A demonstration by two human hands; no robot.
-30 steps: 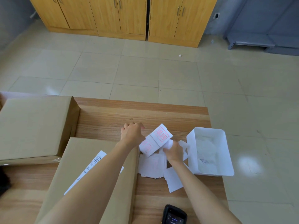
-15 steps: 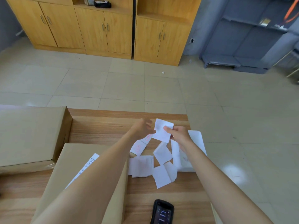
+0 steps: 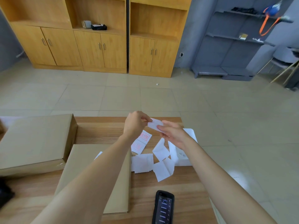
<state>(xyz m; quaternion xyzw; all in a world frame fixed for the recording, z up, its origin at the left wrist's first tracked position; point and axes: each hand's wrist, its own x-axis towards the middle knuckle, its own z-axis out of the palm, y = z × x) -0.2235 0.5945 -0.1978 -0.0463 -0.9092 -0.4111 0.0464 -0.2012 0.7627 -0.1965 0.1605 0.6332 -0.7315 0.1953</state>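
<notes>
Head camera is showing the left hand (image 3: 135, 125) and right hand (image 3: 173, 135) both pinching one white slip (image 3: 155, 124) above the table (image 3: 100, 131); judging by loose slips (image 3: 141, 162) lying beside the white tray (image 3: 182, 160), most are waiting.

Table (image 3: 100, 130): boxes (image 3: 35, 139), paper slips (image 3: 162, 171), maybe scanner (image 3: 163, 207)

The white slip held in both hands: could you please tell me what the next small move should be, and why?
Probably ease the hands apart to peel or open the white slip: the left hand and right hand each pinch an opposite end of it, raised above the loose slips on the wooden table.
</notes>
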